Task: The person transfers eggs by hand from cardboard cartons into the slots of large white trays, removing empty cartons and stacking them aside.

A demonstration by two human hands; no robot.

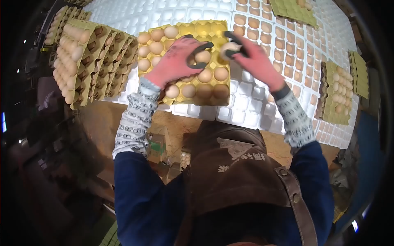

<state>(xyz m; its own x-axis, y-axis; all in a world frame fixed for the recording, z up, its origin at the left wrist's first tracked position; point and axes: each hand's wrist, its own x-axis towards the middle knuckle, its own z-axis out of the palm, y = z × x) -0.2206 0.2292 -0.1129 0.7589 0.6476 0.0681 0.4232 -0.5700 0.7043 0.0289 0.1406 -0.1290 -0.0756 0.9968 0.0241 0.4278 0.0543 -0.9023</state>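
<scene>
A yellow egg tray (225,82) lies in front of me on white moulded trays, with brown eggs in many of its cups. My left hand (178,58), in a red glove with dark fingertips, reaches over this tray. Its thumb and fingers curve around a brown egg (202,56) at the tray's middle. To the right, my right hand (253,58), gloved the same way, pinches a pale egg (230,50) above the tray's right edge. That egg is slightly blurred. Part of the tray and some eggs are hidden under my left hand.
Stacked egg trays full of eggs (82,61) stand tilted at the left. White moulded trays (246,104) cover the table; those at the right hold many eggs (283,45). More yellow trays (338,92) with eggs lie at the far right. My apron (238,168) is close to the table's near edge.
</scene>
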